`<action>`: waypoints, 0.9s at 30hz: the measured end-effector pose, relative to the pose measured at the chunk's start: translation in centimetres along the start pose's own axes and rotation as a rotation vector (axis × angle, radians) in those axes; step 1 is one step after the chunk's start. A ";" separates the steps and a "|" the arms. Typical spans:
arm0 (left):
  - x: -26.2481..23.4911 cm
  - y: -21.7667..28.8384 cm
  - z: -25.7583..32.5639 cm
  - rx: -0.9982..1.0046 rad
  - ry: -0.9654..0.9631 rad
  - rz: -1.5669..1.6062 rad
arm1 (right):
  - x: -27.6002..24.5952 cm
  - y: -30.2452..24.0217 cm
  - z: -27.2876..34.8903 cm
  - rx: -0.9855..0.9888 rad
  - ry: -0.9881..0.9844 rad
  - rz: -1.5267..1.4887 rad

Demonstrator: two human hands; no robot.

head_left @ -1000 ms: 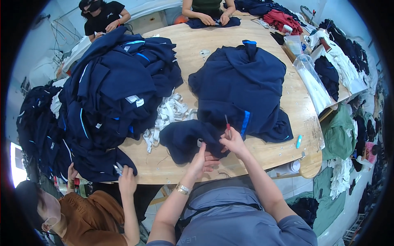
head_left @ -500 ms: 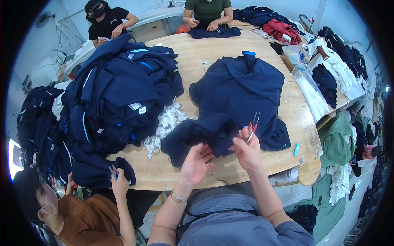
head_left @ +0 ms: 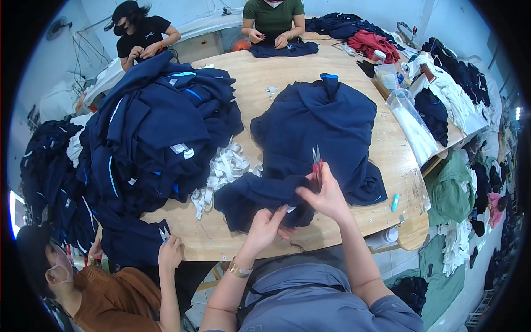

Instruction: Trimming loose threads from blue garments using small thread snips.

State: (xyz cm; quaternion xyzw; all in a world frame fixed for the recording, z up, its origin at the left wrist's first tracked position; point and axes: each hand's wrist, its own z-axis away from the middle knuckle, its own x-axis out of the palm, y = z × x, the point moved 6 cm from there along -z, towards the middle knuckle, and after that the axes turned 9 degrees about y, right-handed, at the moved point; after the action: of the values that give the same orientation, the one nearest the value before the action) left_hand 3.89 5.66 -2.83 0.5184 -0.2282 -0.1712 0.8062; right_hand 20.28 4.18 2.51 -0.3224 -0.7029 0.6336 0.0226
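Note:
My right hand [head_left: 328, 198] is closed around red-handled thread snips [head_left: 317, 166], their metal blades pointing up and away from me. Its thumb lies by the bunched navy garment [head_left: 249, 193] in front of me. My left hand [head_left: 267, 226] is closed on this garment's near edge, thumb and fingers pinching the cloth. A small white piece, perhaps a label, shows on the cloth beside the left fingertips. Just beyond lies a large navy garment [head_left: 315, 122] spread in a heap, with a bright blue bit at its far end.
A tall pile of navy garments [head_left: 160, 122] stands at left, with white strips [head_left: 228, 166] beside it. A light-blue capped pen [head_left: 395, 202] lies at right. Close on my left, a co-worker's hand [head_left: 170, 252] holds snips. Two more people work across the wooden table [head_left: 249, 77].
My right hand has moved slightly left, its snips now pointing more upright. My left hand has gone from loosely open to pinching the garment's edge, where a white piece now shows.

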 end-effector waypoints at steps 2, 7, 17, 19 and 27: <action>0.0 0.3 0.1 -0.001 -0.043 -0.015 | -0.3 1.4 -0.8 0.013 0.044 -0.133; -1.7 4.2 0.6 0.232 -0.009 0.923 | 0.9 4.6 0.0 0.597 0.251 -1.453; -1.5 3.5 -4.3 0.050 -0.150 1.328 | 2.2 2.9 -0.2 0.667 0.228 -1.688; -2.3 3.7 -5.4 0.070 -0.231 1.385 | 2.5 3.1 -0.3 0.660 0.300 -1.678; -2.6 6.3 -6.5 0.116 -0.221 1.116 | 3.6 1.7 -0.6 0.604 0.451 -1.710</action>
State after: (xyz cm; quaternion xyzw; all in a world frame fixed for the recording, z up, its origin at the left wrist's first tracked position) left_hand 5.49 14.51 0.09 0.3418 -0.5593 0.2401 0.7161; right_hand 18.48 6.40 -0.29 0.2085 -0.4860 0.4803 0.6998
